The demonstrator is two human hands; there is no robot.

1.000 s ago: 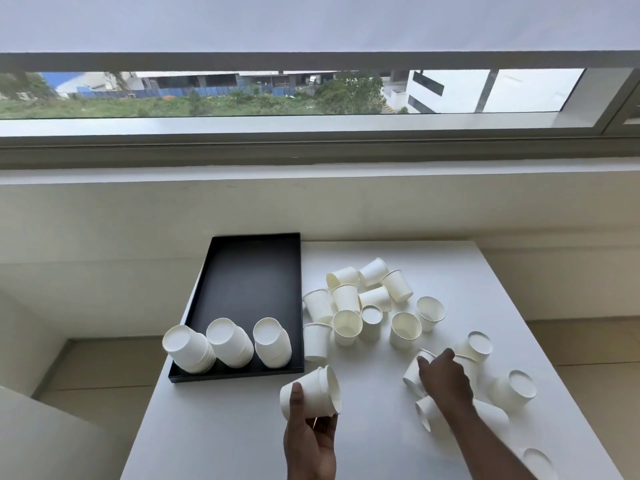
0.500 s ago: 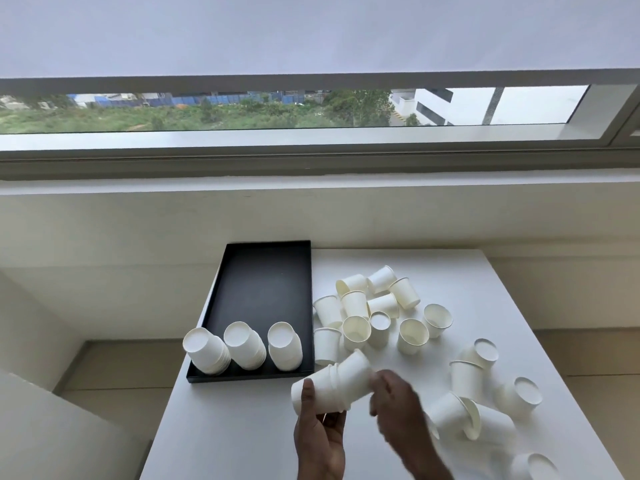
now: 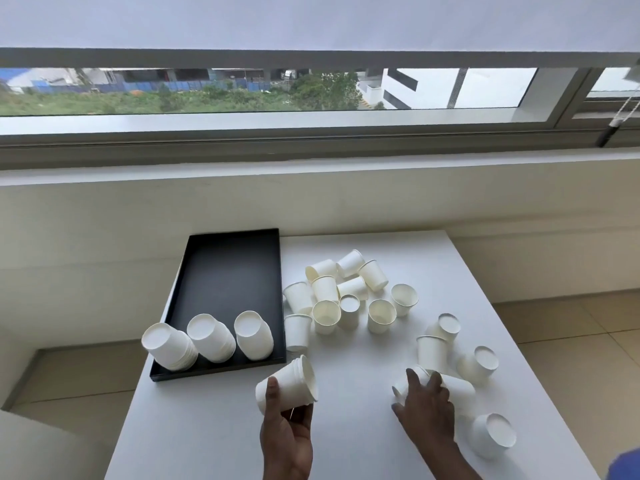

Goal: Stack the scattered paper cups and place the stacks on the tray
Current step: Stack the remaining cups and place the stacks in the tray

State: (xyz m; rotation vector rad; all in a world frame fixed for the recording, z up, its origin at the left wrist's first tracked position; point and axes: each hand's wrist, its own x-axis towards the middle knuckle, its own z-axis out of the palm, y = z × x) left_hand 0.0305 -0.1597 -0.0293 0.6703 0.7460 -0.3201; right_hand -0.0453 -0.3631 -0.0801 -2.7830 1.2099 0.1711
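Observation:
My left hand (image 3: 287, 434) holds a short stack of white paper cups (image 3: 289, 382) tipped on its side, mouth to the right, just in front of the black tray (image 3: 225, 271). Three cup stacks (image 3: 211, 337) lie tilted along the tray's near end. My right hand (image 3: 427, 408) reaches over a cup lying on its side (image 3: 401, 388), spread fingers touching it. Several loose cups (image 3: 346, 296) cluster beside the tray, and more (image 3: 431, 351) stand and lie to the right.
The white table (image 3: 207, 427) ends close on the left, right and near sides. One upside-down cup (image 3: 493, 434) sits near the front right edge. A low wall and window ledge (image 3: 311, 188) run behind the table.
My right hand left the stack after adding a cup and moved right, down onto a lying cup. The stack in my left hand dropped slightly.

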